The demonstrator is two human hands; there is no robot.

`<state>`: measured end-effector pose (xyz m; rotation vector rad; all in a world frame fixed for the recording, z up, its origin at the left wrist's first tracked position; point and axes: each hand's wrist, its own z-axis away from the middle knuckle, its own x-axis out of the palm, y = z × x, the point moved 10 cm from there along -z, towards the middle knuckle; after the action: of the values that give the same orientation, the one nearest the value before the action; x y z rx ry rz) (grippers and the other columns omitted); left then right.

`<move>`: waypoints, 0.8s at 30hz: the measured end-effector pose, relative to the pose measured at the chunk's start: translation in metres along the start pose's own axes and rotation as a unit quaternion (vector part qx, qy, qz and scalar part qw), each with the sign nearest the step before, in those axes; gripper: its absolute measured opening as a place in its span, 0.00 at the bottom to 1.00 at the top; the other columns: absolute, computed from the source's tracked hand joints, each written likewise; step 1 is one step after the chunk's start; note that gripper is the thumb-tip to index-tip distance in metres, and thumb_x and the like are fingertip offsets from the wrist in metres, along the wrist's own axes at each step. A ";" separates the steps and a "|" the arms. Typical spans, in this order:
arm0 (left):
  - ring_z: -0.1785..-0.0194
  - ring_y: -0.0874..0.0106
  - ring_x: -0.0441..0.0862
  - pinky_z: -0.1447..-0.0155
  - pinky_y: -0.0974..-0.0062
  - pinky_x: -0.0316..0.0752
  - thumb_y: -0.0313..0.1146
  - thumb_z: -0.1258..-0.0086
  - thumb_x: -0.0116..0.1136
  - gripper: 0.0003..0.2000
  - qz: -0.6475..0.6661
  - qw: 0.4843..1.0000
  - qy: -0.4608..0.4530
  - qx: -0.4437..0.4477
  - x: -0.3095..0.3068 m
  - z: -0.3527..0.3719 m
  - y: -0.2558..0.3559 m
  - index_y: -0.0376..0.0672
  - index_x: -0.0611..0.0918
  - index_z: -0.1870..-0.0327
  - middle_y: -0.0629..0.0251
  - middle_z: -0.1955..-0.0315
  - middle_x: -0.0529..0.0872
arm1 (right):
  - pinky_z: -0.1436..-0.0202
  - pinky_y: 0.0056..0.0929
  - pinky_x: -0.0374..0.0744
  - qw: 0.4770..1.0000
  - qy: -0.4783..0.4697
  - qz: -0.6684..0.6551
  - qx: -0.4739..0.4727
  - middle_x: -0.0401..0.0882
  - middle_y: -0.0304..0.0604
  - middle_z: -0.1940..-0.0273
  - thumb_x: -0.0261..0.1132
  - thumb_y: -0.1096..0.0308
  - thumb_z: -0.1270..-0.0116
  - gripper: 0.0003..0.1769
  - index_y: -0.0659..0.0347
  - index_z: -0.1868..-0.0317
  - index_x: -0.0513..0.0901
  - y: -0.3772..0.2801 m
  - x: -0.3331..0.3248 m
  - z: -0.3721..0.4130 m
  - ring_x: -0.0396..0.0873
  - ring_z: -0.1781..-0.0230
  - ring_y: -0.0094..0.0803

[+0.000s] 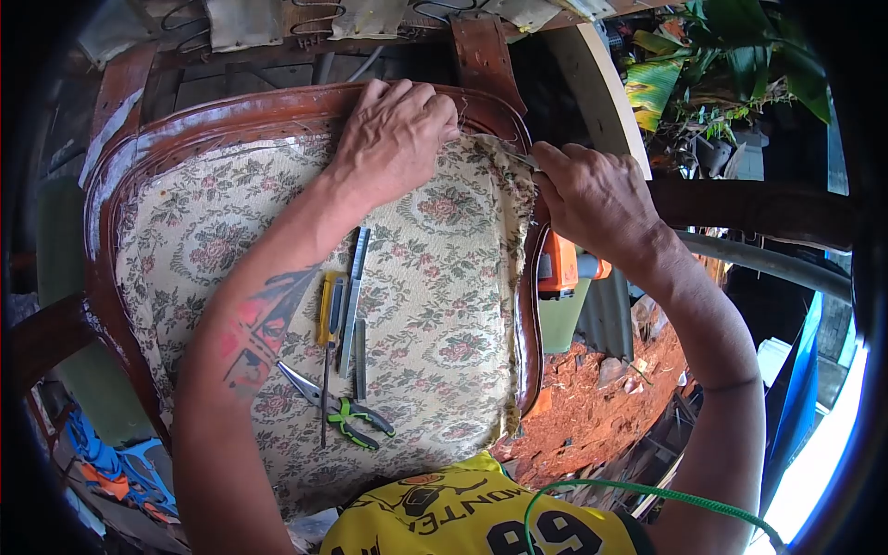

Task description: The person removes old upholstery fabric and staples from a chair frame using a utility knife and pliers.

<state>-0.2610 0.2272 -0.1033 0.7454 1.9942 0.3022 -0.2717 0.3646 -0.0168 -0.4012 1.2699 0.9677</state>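
A wooden chair frame [106,231] surrounds a seat covered in floral fabric [416,314]. My left hand [398,129] lies over the far rail, its fingers curled round the wood; its thumb is close to the fabric edge. At the far right corner, my right hand [597,190] is closed on a thin metal tool [524,159], mostly hidden by the fingers, against the frayed fabric edge [518,199]. On the seat lie a yellow-handled screwdriver [330,310], needle-nose pliers [356,421] with green and black handles, a long staple strip [354,301] and a shorter staple strip [361,356].
An orange power tool [560,264] sits just beyond the seat's right side. Springs [314,17] and webbing pieces [242,23] line another frame at the top. A green cord [666,495] crosses near my right arm. Reddish ground [592,407] and plants [731,74] are at right.
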 end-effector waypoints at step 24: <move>0.50 0.62 0.78 0.44 0.60 0.70 0.23 0.29 0.63 0.09 -0.032 0.991 -0.032 0.123 0.017 -0.016 0.023 0.46 0.77 0.54 0.63 0.59 0.78 | 0.65 0.47 0.87 1.000 0.003 0.001 0.003 0.84 0.49 0.67 0.66 0.66 0.20 0.13 0.62 0.42 0.79 -0.016 0.007 0.014 0.90 0.68 0.50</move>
<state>-0.2717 0.2566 -0.0957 0.8314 2.0111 -0.0062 -0.2507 0.3689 -0.0234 -0.3986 1.2775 0.9640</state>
